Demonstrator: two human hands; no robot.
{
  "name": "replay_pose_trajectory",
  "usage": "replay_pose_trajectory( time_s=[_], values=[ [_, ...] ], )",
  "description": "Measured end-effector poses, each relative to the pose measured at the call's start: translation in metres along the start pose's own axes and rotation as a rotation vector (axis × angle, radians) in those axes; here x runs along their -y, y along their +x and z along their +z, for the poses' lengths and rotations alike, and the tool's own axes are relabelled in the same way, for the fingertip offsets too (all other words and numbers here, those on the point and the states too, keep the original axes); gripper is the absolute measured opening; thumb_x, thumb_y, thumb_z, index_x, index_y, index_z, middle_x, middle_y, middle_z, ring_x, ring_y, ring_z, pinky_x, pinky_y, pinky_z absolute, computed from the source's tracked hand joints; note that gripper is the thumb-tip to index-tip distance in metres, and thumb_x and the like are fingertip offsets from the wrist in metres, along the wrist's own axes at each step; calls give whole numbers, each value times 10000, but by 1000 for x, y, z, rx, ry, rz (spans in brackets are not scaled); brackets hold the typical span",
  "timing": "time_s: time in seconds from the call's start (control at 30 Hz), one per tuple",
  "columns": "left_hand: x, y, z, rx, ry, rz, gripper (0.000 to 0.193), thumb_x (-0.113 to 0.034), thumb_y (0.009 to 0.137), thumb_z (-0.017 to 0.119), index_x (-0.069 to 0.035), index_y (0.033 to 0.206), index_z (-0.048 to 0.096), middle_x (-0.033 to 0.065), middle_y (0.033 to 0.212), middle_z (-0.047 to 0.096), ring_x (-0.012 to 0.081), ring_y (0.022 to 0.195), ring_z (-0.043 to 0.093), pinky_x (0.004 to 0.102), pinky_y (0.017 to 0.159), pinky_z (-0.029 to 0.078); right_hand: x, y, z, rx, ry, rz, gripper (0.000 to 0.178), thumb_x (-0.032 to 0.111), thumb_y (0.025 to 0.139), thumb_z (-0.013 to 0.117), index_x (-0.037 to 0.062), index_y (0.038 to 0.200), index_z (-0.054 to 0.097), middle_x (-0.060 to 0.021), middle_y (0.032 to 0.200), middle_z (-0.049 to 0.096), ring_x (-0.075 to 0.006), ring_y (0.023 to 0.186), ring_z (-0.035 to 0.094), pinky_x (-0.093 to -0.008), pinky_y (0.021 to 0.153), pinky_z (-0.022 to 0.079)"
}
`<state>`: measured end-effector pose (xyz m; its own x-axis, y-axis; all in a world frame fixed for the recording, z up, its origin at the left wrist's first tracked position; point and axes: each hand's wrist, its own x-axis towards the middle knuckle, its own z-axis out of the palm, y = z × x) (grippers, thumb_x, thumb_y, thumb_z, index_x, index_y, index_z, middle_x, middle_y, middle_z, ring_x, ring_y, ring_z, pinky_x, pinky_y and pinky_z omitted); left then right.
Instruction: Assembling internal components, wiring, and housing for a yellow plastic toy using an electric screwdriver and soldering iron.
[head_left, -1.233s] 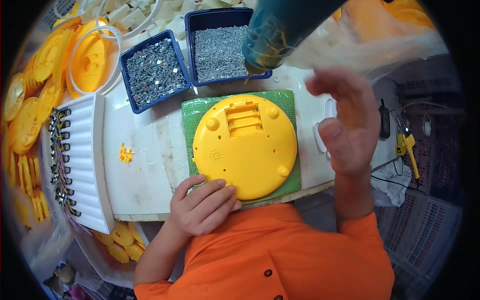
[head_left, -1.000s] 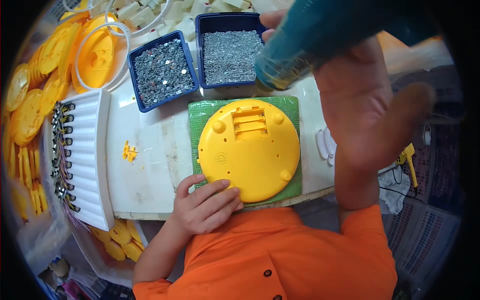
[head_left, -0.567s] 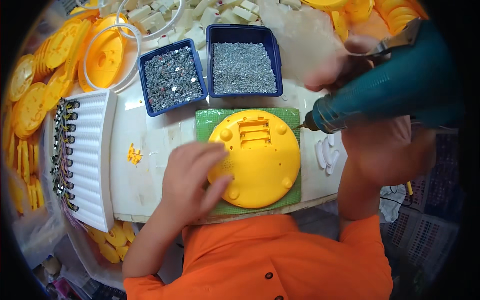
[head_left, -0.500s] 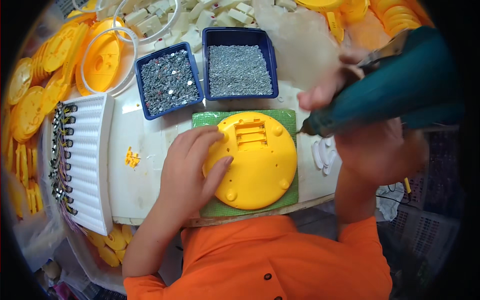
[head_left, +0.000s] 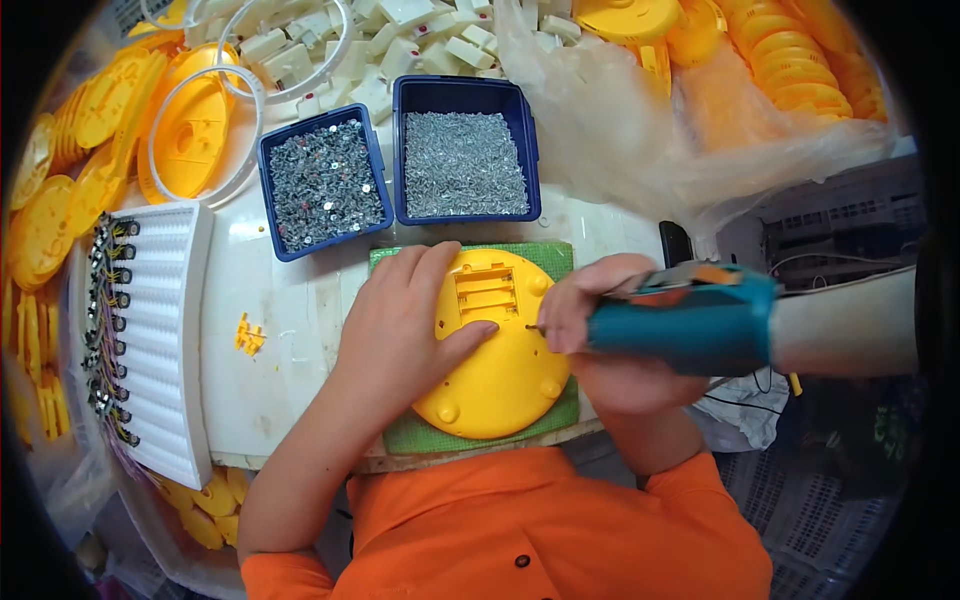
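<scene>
A: In the head view, where is the work placed relative to the fingers?

B: The yellow round housing (head_left: 495,385) is supported on a green mat (head_left: 560,262). Its left edge is covered by the left hand (head_left: 390,315), whose fingers are outstretched and not closed. The battery compartment (head_left: 487,293) is exposed just beyond the left thumb tip.

A: How is the right hand (head_left: 632,388) occupied?

B: Its fingers are wrapped around a teal power driver (head_left: 685,325). The driver's bit (head_left: 534,327) is pointed leftward from them, close to the housing; whether it is touching cannot be told.

A: What stage is shown?

B: The work is judged to be midway. The housing is already laid compartment side up and steadied, and the bit is held near it. The compartment is uncovered. Whether screws are seated in the holes cannot be made out, so what is left cannot be counted.

A: And farther from the fingers?

B: Beyond the left fingers, small metal parts are held in two blue bins (head_left: 345,238) on the table (head_left: 290,400).
</scene>
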<state>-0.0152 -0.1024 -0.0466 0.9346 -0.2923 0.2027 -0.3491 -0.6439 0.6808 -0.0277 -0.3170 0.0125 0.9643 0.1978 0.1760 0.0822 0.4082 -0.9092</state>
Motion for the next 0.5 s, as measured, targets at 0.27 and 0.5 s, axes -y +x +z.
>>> replay_pose_trajectory(
  time_s=[0.27, 0.5],
  values=[
    [2, 4, 1, 8, -50, 0, 683, -308, 758, 868, -33, 1314, 580, 172, 1181, 602, 386, 1126, 585, 456, 979, 491, -14, -2, -11, 117, -37, -21, 745, 738, 897, 530, 53, 1163, 649, -120, 782, 649, -238, 709, 593, -388, 761, 453],
    [1, 4, -1, 49, -46, -31, 681, -288, 767, 867, -43, 1324, 564, 161, 1212, 596, 380, 1160, 574, 448, 996, 492, -14, -8, -14, 132, -8, 28, 730, 714, 943, 470, 50, 1187, 648, -121, 782, 661, -245, 702, 598, -390, 764, 462]
  ],
)
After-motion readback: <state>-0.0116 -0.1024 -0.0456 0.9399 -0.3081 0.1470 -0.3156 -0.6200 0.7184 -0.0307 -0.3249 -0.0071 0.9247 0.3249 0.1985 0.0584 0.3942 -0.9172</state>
